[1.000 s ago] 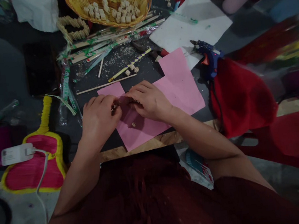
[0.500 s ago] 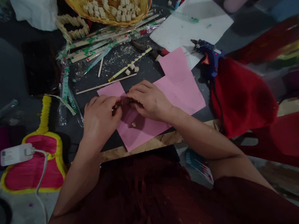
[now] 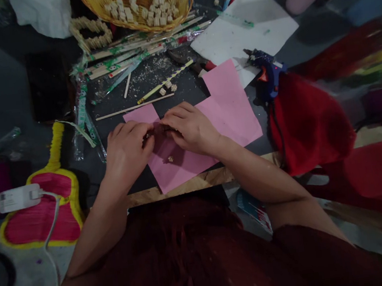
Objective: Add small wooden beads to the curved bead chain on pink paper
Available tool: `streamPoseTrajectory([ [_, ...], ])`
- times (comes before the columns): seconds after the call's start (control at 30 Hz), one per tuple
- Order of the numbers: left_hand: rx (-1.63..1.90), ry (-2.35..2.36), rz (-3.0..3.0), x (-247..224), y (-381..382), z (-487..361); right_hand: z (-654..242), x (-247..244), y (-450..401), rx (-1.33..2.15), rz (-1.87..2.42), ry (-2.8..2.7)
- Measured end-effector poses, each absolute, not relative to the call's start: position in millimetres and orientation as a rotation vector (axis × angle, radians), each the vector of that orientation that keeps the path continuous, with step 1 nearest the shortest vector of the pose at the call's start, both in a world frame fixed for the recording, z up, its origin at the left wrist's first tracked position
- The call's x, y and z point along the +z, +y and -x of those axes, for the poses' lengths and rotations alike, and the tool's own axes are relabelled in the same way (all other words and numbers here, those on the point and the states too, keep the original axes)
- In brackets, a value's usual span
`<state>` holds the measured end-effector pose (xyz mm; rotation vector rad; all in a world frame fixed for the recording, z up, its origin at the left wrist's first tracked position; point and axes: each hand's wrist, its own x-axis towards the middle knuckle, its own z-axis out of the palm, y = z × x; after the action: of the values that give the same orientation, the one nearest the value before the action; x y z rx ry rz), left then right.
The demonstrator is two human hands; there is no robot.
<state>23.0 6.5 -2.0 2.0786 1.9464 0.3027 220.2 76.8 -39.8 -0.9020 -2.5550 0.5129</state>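
My left hand (image 3: pixel 126 147) and my right hand (image 3: pixel 193 128) are above a sheet of pink paper (image 3: pixel 232 100) near the table's front edge. The fingers of both hands are curled, with the fingertips close together. Whatever they grip lies in shadow and is hidden by the fingers. Below them, a small pale wooden piece (image 3: pixel 170 159) rests on the paper. Just beyond the hands are a thin wooden stick (image 3: pixel 134 107), a yellow patterned pencil (image 3: pixel 166 82) and a few small cut wooden pieces (image 3: pixel 168 88).
A wicker basket (image 3: pixel 90 2) of wooden pieces stands at the back, near wrapped chopsticks (image 3: pixel 125 60). Pliers (image 3: pixel 199 67), white paper (image 3: pixel 243 30), a blue glue gun (image 3: pixel 267 71) and red cloth (image 3: pixel 310 123) lie rightward. Leftward are a phone (image 3: pixel 48 86) and a yellow-edged pink object (image 3: pixel 42 212).
The whole view has shifted very slightly. Both hands keep nearly the same place and pose over the pink paper, and the small wooden piece still lies there.
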Motion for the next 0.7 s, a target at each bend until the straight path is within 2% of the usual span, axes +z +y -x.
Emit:
streamPoseTrajectory([
  [0.7,0.316,1.900,-2.094,-4.5,7.4,-21.8,-219.7,-39.3,76.3,0.522,0.907,-2.564],
])
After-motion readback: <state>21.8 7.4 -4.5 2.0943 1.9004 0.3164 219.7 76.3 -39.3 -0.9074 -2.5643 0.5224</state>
